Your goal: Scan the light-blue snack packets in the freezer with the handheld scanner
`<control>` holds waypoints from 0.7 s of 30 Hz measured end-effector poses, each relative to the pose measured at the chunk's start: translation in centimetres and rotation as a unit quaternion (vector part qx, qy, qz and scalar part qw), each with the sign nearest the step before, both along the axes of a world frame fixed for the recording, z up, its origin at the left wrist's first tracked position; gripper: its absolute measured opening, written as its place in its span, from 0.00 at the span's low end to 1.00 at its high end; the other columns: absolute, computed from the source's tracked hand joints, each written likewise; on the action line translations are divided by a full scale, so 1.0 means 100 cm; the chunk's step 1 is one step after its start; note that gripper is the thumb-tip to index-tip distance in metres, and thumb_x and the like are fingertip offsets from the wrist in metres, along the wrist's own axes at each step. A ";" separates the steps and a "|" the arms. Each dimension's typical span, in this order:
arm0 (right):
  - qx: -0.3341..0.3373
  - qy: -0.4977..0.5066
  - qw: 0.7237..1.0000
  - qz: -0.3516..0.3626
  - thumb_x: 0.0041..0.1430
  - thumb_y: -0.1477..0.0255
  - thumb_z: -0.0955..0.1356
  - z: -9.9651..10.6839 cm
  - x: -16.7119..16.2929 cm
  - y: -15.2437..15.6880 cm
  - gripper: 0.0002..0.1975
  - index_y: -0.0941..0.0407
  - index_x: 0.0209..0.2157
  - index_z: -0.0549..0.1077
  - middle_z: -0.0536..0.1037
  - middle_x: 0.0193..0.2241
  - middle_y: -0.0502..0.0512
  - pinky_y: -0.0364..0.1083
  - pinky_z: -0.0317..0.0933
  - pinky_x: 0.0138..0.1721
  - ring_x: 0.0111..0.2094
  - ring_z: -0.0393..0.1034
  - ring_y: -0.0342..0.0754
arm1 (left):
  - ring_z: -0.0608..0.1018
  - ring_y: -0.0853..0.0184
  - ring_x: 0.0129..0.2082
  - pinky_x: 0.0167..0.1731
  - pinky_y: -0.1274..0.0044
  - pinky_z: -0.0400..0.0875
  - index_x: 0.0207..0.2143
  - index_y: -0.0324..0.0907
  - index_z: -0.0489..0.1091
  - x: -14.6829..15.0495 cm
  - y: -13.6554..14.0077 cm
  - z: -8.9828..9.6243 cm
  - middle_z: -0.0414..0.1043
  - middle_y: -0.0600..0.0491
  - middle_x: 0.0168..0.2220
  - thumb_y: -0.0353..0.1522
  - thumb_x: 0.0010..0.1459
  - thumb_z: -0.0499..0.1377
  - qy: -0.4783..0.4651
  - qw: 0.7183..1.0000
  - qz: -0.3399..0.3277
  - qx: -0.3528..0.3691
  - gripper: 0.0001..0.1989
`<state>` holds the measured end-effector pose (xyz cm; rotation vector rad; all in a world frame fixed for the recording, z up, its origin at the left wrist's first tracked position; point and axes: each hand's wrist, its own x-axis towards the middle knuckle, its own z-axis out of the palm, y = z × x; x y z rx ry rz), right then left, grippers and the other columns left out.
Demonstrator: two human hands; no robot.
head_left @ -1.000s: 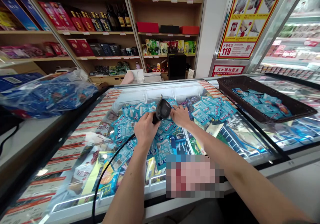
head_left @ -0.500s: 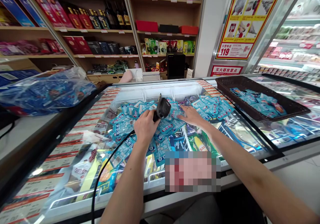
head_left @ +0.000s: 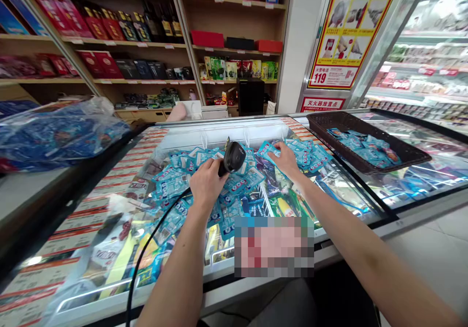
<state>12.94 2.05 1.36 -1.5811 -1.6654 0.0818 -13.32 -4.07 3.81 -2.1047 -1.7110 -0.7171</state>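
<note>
My left hand (head_left: 207,183) is wrapped round the handle of a black barcode scanner (head_left: 234,157), whose head points up and away over the glass. A black cable (head_left: 155,232) runs from it toward me. My right hand (head_left: 285,161) pinches a small blue packet (head_left: 268,150) by its right side, at the far right of the scanner. Many more blue packets (head_left: 171,186) lie loosely spread over the glass freezer lid (head_left: 124,249), under and around both hands. The fingertips of my right hand are partly hidden by the packet.
A dark brown basket (head_left: 409,161) with several blue packets stands on the right of the freezer. At left lies a clear plastic bag (head_left: 62,132) of blue packs. Price labels (head_left: 69,241) line the lid's left side. Shelves (head_left: 127,44) with boxes and bottles rise behind.
My right hand has closed on a blue packet and drawn it slightly right, away from the scanner. My left hand keeps the scanner in much the same place. The view has shifted slightly.
</note>
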 end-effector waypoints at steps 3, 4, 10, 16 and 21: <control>0.025 0.135 0.990 -0.017 0.48 0.60 0.68 -0.004 0.010 -0.003 0.21 0.57 0.41 0.70 0.75 0.39 0.58 0.51 0.60 0.44 0.41 0.68 0.53 | 0.73 0.61 0.41 0.29 0.74 0.61 0.46 0.45 0.67 0.001 0.000 0.000 0.72 0.51 0.40 0.39 0.55 0.54 0.012 1.000 -0.005 0.011 0.17; 0.036 0.186 0.982 -0.011 0.46 0.59 0.69 -0.006 0.013 -0.004 0.22 0.57 0.41 0.70 0.75 0.39 0.57 0.51 0.61 0.44 0.41 0.68 0.53 | 0.73 0.61 0.41 0.29 0.74 0.61 0.46 0.45 0.67 0.002 0.000 -0.001 0.72 0.51 0.40 0.39 0.55 0.54 0.016 1.000 -0.007 0.014 0.16; 0.036 0.352 0.933 0.069 0.45 0.58 0.69 -0.019 0.022 -0.007 0.17 0.57 0.30 0.70 0.73 0.25 0.50 0.46 0.64 0.31 0.28 0.68 0.46 | 0.73 0.61 0.40 0.28 0.74 0.60 0.46 0.47 0.66 0.003 0.000 -0.003 0.72 0.52 0.39 0.40 0.55 0.54 0.041 0.999 -0.010 0.020 0.17; -0.003 0.473 0.876 0.095 0.37 0.67 0.73 -0.020 0.020 -0.008 0.32 0.52 0.46 0.62 0.74 0.31 0.47 0.49 0.70 0.26 0.27 0.70 0.46 | 0.73 0.61 0.41 0.29 0.74 0.60 0.46 0.46 0.66 0.003 0.001 -0.005 0.72 0.52 0.39 0.40 0.56 0.53 0.052 0.998 -0.018 0.023 0.16; -0.042 0.485 0.863 0.134 0.43 0.65 0.71 -0.022 0.016 -0.011 0.18 0.54 0.37 0.67 0.73 0.33 0.48 0.53 0.72 0.34 0.32 0.71 0.46 | 0.73 0.61 0.42 0.31 0.74 0.62 0.47 0.46 0.66 0.005 0.001 -0.007 0.72 0.52 0.40 0.39 0.56 0.53 0.066 0.996 -0.052 0.016 0.16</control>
